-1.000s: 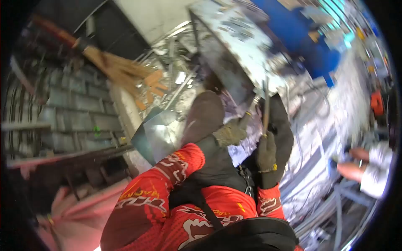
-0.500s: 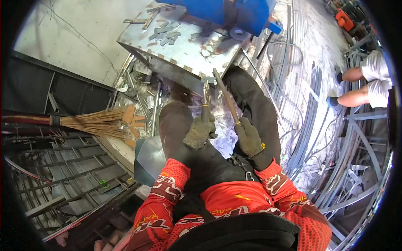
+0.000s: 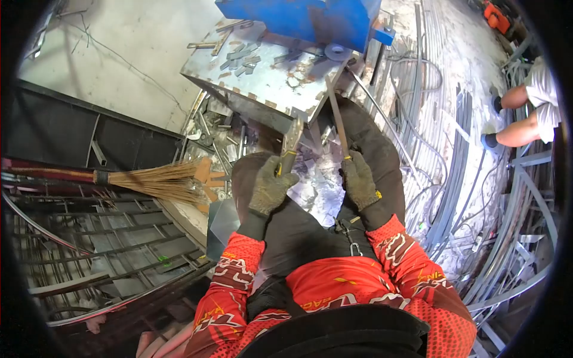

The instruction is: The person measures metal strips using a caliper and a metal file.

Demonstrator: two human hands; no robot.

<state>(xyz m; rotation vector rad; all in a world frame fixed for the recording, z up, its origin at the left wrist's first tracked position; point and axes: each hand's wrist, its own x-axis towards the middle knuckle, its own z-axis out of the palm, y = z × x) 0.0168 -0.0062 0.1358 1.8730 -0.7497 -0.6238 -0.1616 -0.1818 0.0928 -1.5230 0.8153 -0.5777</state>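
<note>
In a grey-brown work glove, my left hand (image 3: 271,186) is closed round the handle of locking pliers (image 3: 291,143). A small metal piece (image 3: 296,113) is at the jaws of the pliers, close to the edge of the metal worktable (image 3: 262,98). My right hand (image 3: 360,182), also gloved, is wrapped round the end of a long flat file (image 3: 337,119). The file points up and away, its far end over the table's corner. Small cut metal plates (image 3: 240,58) lie in a loose pile on the tabletop.
A blue metal machine (image 3: 310,21) stands on the table beside a grey disc (image 3: 337,52). A straw broom (image 3: 149,179) lies at left above a metal grating (image 3: 107,250). Long metal strips (image 3: 456,179) cover the floor at right, near another person's legs (image 3: 518,131).
My left hand has moved slightly left and the pliers have turned, showing their broad side. The file stands a little more upright. The whole view has shifted somewhat.
</note>
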